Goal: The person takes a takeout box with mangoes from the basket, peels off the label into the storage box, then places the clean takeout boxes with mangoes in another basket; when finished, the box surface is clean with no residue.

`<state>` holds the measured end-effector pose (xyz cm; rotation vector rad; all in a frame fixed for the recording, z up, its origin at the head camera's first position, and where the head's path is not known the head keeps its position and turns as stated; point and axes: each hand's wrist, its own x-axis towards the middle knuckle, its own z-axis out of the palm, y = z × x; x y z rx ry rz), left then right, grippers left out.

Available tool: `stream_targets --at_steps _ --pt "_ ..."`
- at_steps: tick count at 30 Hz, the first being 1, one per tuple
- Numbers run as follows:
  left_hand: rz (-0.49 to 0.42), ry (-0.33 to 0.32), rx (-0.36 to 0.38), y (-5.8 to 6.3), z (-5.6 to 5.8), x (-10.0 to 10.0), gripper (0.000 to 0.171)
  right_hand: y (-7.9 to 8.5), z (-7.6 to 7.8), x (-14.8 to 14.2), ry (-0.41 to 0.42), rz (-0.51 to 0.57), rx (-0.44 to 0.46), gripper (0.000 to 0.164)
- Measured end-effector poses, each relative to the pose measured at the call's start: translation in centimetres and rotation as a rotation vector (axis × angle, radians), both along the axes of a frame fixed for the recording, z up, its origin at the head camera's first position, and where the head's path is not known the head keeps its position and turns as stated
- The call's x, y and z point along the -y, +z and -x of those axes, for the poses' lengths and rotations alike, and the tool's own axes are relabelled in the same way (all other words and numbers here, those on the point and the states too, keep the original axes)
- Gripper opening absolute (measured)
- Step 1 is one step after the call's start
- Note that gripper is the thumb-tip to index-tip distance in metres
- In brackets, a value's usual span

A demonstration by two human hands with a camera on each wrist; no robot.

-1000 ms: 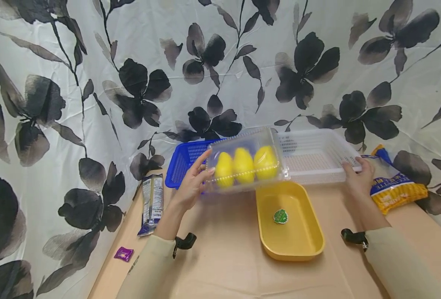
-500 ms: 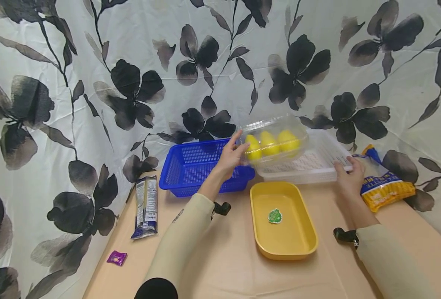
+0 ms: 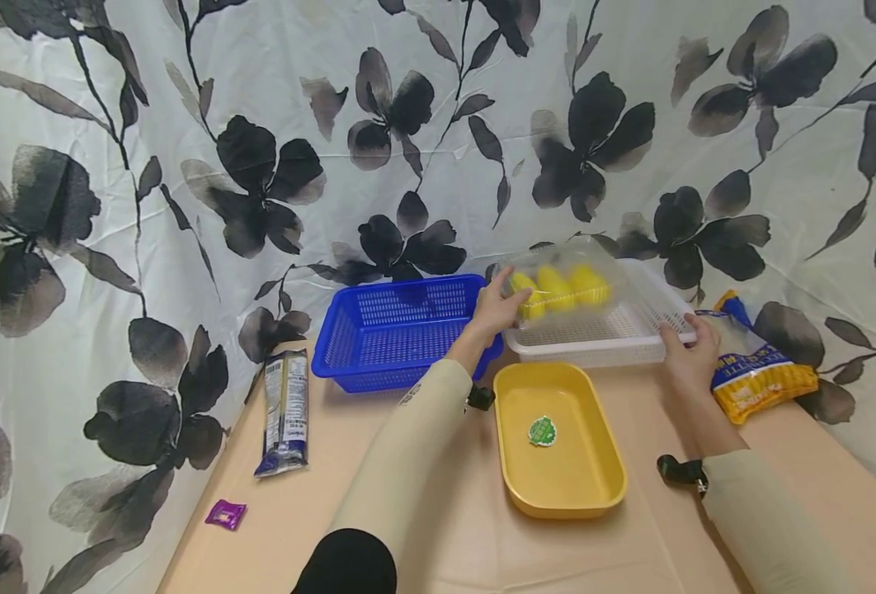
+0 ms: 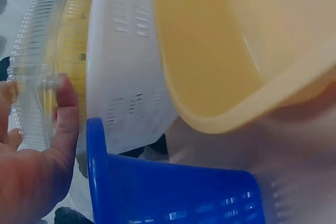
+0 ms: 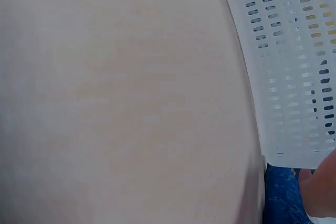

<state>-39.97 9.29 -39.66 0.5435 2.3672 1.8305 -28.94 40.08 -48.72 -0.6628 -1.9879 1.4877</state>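
Observation:
My left hand point(image 3: 499, 307) grips the left end of a clear plastic clamshell box point(image 3: 557, 285), thumb on the near side. Inside the box lie three yellow oval fruits point(image 3: 555, 289), perhaps lemons or mangoes. The box is slightly tilted over the left part of a white perforated basket point(image 3: 594, 351); whether it touches the basket floor I cannot tell. With thumb and fingers, my right hand point(image 3: 692, 351) holds the basket's right end. In the left wrist view the thumb presses the box point(image 4: 37, 61) near its seam. Only part of the right thumb point(image 5: 320, 192) shows in the right wrist view.
Left of the white basket is a blue basket point(image 3: 334, 351). A yellow tray point(image 3: 564, 478) in front holds a small green round packet point(image 3: 542, 431). A blue-yellow bag point(image 3: 765, 375) lies at right; a long packet point(image 3: 285, 412) and a purple sweet point(image 3: 226, 514) at left.
The left hand has carried the clear box rightward, from in front of the blue basket to over the white basket, and lowered it slightly. The right hand stays on the white basket's end.

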Motion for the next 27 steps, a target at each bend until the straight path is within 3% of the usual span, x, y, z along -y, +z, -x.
stream_targets --at_steps 12,18,27 --pt "0.231 0.036 -0.079 -0.5 0.2 -2.4 0.067 0.2 -0.2 0.2 0.016 0.027 0.017 0.062" --pt "0.379 0.056 -0.155 -0.3 -0.8 -3.1 0.066 0.3 -0.3 0.3 0.01 0.026 0.015 0.061" --pt "0.508 0.026 -0.175 -0.6 -2.4 -4.0 0.067 0.1 -0.3 0.2 0.012 0.023 0.019 0.063"
